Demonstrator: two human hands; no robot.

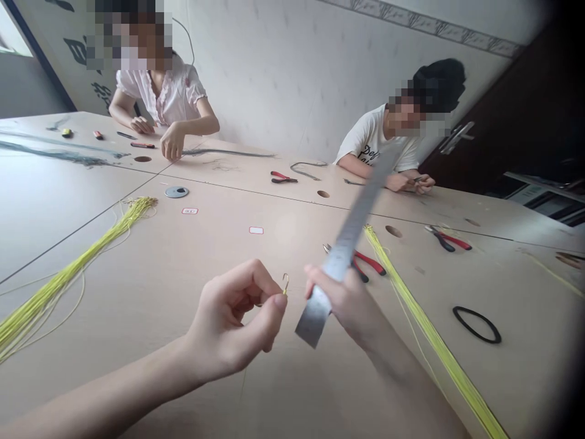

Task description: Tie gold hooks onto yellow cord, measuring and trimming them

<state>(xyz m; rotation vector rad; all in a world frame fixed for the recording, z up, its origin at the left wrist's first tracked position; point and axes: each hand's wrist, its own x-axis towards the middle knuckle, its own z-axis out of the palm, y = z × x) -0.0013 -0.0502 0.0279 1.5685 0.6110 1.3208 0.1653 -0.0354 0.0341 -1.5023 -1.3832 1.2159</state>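
Surely that small hook (286, 280) was the finest thing on view, standing up from the fingertips of the left hand (242, 317) above the worktop (274, 402), toward its near edge. Thumb and forefinger met in a tight pinch on the yellow-bound shank, the other fingers curled loosely behind. I judged it nearly weightless, of stiff wire, sharp at the tip and easily dropped; the bound shank looked the safest place to hold it.

Just beside it, the right hand (350, 305) was closed around the lower part of a metal ruler (350, 241), which slanted up toward the far edge. It was probably light and springy, slick on its flat faces, and best gripped across its width, clear of the corners.

Beyond the ruler lay red-handled pliers (375, 263), partly covered by it. One yellow bundle (82, 262) ran toward the left edge, another yellow bundle (420, 305) toward the near right corner, and a black band (478, 324) lay by the right edge. At the far edge sat a person in a pink top (159, 91) and a person in a white T-shirt (370, 131).

Blur swallowed the ruler's markings and the right fingers. I couldn't tell how the line ran inside the left palm; the near edge and both bundles' lower ends were cut off.
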